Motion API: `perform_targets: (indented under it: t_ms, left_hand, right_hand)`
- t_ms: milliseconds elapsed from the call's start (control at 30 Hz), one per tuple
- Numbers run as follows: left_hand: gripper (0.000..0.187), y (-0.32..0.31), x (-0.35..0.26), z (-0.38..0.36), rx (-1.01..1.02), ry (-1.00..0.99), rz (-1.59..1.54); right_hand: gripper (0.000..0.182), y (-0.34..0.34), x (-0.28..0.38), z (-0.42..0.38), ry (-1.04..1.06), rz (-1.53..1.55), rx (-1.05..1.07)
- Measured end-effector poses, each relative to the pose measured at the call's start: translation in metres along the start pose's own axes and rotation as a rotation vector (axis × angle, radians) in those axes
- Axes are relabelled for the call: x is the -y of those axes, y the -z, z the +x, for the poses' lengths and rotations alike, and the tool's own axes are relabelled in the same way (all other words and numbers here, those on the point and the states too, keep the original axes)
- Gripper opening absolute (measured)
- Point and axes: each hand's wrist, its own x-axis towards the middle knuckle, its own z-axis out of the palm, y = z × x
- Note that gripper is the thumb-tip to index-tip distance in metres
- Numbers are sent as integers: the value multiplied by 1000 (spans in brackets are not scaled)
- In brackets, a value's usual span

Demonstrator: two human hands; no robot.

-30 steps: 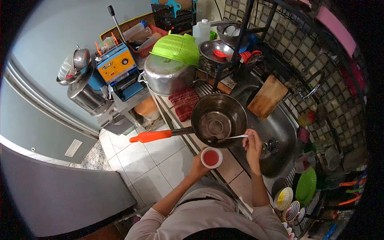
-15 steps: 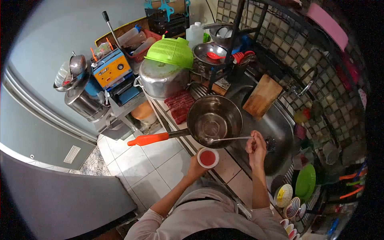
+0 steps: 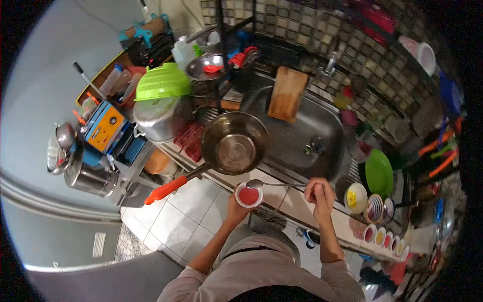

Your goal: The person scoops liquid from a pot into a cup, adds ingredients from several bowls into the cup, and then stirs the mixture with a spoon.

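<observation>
Far left of the hands, well apart: steel pot (image 3: 86, 173) with a lidded container above it, then a blue and orange sealing machine (image 3: 106, 128) on the crowded surface (image 3: 289, 201). Closer in, still left of and beyond the hands: big steel stockpot (image 3: 161, 118) capped by an upturned green colander (image 3: 162, 81). Just left of the left hand, an orange handle (image 3: 165, 189) jutting out over the tiled floor (image 3: 188, 221), joined to a steel saucepan (image 3: 234, 142) sitting directly beyond both hands at the sink's edge.

Left hand (image 3: 238, 210) closed around a small white cup (image 3: 249, 195) from below, cup upright, filled with red liquid, held just in front of the saucepan. Touching or hovering just at the cup's far rim: bowl of a metal ladle (image 3: 254, 183), long thin handle running level to the right. Right hand (image 3: 318, 194) closed on the end of that handle, fingers pinched around it.

Beyond the right hand: steel sink (image 3: 302, 136) with a wooden cutting board (image 3: 287, 94) leaning against its back wall. Right of the right hand, near: yellow and white bowl (image 3: 356, 197), green plate (image 3: 379, 172) standing on edge, then a row of small filled cups (image 3: 385, 236) along the surface's near edge.
</observation>
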Motion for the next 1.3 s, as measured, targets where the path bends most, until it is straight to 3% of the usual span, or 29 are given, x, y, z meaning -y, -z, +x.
perform_targets:
  t_ms: [167, 233, 300, 367, 467, 700, 767, 933, 1000, 1300]
  left_hand:
    - [48, -9, -18, -5, 177, -83, -78]
    - [46, -14, -26, -10, 263, -60, -115]
    - [46, -23, -27, -19, 326, -71, -169]
    - [46, -32, -32, -30, 398, -79, -226]
    - [47, -46, -43, -53, 451, -70, -268]
    - [49, -78, -69, -95, 693, 17, -290]
    - [51, -93, -69, -102, 701, -124, -229]
    - [53, -137, -75, -105, 883, -153, -243]
    - [49, -158, -85, -103, 814, -260, -264]
    - [47, -258, -91, -87, 906, -238, -302]
  right_hand:
    - [27, 14, 12, -55, 242, -272, -5]
    - [27, 14, 18, -80, 205, -300, -50]
    - [28, 10, 16, -105, 94, -187, -279]
    - [29, 12, 15, -129, 90, -229, -367]
    - [28, 13, 16, -165, 1, 29, -690]
    - [28, 32, 26, -236, -33, 50, -983]
    - [28, 39, 35, -250, -11, 21, -1005]
    - [31, 55, 48, -271, 124, -180, -1020]
    - [31, 64, 52, -272, 168, -209, -1034]
    - [32, 128, 54, -251, 216, -167, -1159]
